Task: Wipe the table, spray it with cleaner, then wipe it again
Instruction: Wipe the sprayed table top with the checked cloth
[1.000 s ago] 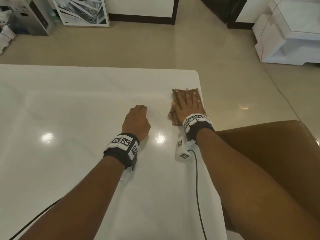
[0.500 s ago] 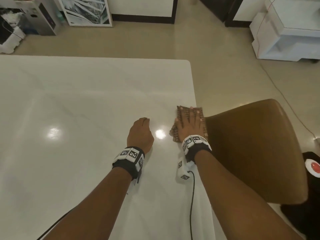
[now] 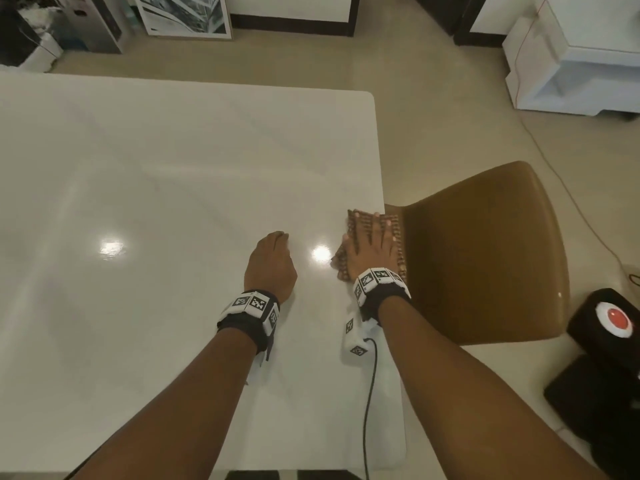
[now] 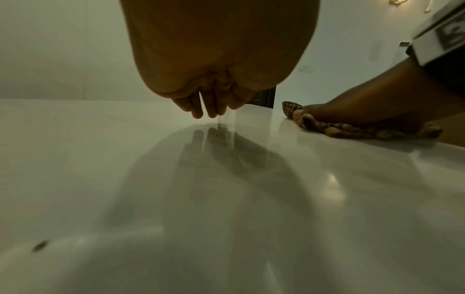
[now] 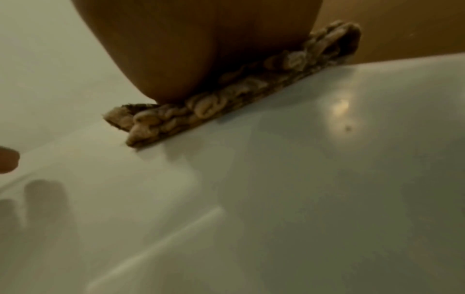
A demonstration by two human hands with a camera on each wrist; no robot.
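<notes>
Right hand point(image 3: 372, 251) with brown cloth point(image 3: 398, 233) moves nearer along right edge of counter point(image 3: 173, 161), fingers flat, pressing cloth. Left hand point(image 3: 272, 265) rests beside, fingers loosely curled, holding nothing. Wiping pass probably continues; no cleaner visible.

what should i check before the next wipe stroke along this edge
1. Right hand flat on the cloth, fingers spread: ok.
2. Cloth fully on the table: not ok, its right side overhangs the edge toward the brown chair.
3. Cloth lying flat: not ok, the left wrist view shows its near corner curled up.
4. Left hand out of the cloth's path: ok, it lies beside the cloth, holding nothing.
5. Wrist cable clear of the cloth: ok, it trails behind the right wrist.
6. Spray cleaner within reach: cannot tell, none in view.
</notes>
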